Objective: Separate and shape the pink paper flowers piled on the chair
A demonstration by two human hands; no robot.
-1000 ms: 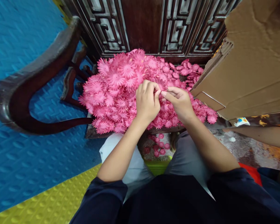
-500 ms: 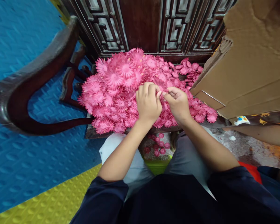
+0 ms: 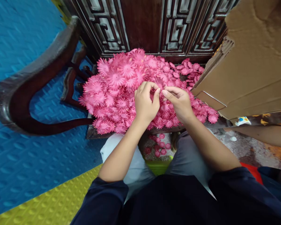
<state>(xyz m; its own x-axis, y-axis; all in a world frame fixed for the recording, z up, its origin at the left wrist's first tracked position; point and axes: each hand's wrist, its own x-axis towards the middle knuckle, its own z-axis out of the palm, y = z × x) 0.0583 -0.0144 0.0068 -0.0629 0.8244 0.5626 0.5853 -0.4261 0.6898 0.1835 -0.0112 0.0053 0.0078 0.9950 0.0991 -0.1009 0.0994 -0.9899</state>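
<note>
Pinching one pink flower above the heap.

Left hand (image 3: 144, 104) curled, thumb and forefinger nipping a flower (image 3: 160, 83); right hand (image 3: 179, 101) meeting it fingertip to fingertip, other fingers loosely folded. Flower hanging just over the pile (image 3: 118, 90) on the chair (image 3: 25, 97), beside the box (image 3: 248, 65). Best kept to a light pinch at the centre, petals unbent, lifted clear of neighbours before parting layers.
</note>
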